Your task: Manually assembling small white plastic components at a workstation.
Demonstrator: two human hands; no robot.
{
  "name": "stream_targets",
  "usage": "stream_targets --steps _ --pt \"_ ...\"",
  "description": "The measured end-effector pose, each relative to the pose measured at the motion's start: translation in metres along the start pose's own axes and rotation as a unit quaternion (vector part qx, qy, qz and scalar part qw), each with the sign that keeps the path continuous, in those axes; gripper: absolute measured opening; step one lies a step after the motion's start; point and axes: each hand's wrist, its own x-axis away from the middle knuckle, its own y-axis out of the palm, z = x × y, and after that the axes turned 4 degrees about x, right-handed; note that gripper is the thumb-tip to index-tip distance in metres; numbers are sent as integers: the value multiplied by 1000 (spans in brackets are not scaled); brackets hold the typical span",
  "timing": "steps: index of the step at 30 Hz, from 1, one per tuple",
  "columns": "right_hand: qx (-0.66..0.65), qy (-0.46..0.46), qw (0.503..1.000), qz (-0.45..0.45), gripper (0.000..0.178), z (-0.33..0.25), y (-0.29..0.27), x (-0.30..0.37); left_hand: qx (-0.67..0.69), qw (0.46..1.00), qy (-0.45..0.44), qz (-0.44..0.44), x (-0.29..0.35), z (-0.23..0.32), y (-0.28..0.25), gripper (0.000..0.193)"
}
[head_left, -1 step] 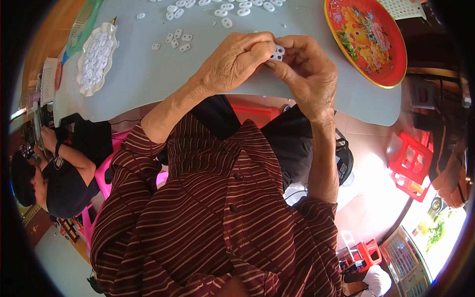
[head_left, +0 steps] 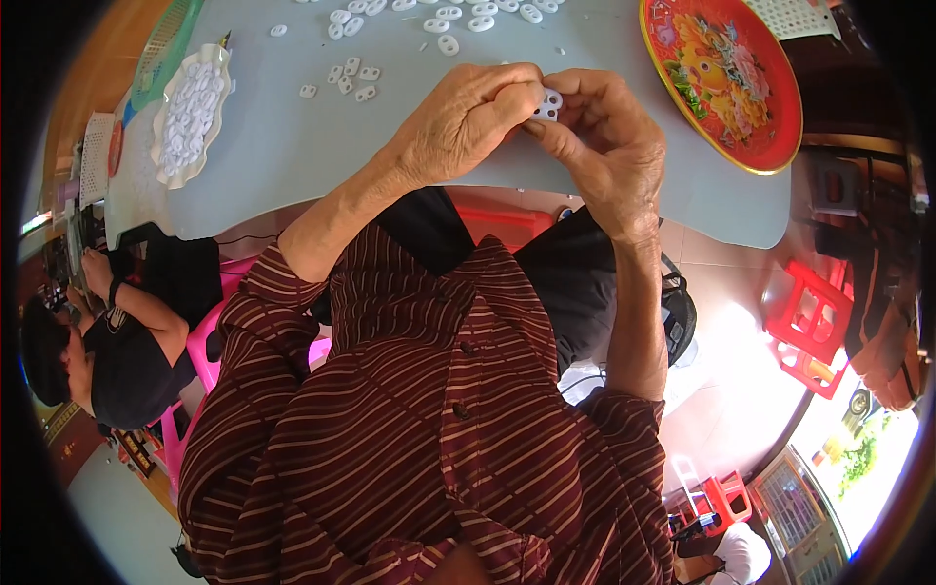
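Note:
My left hand (head_left: 478, 117) and my right hand (head_left: 609, 136) meet above the near part of the grey table (head_left: 283, 146). Between their fingertips they pinch a small white plastic piece with several holes (head_left: 550, 103); the fingers cover part of it. Both hands are closed on it, thumbs and forefingers pressed together. Left of my left hand lies a loose group of small white two-holed pieces (head_left: 351, 70). Beyond my hands, larger oval white pieces with holes (head_left: 480, 23) are scattered across the table.
A scalloped white dish (head_left: 226, 88) full of small white pieces stands at the left, beside a green mesh basket (head_left: 168, 44). On the right lies a red floral tray (head_left: 788, 107). Someone in black (head_left: 136, 361) sits at left; red stools (head_left: 809, 312) stand at right.

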Motion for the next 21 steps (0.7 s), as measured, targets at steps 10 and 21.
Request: stream_targets --steps 10,21 --pt "70 1 997 17 28 -4 4 3 0 1000 -22 -19 1 -2 -2 25" --pt "109 -12 994 25 27 -1 5 3 20 997 -72 -13 4 11 1 25"
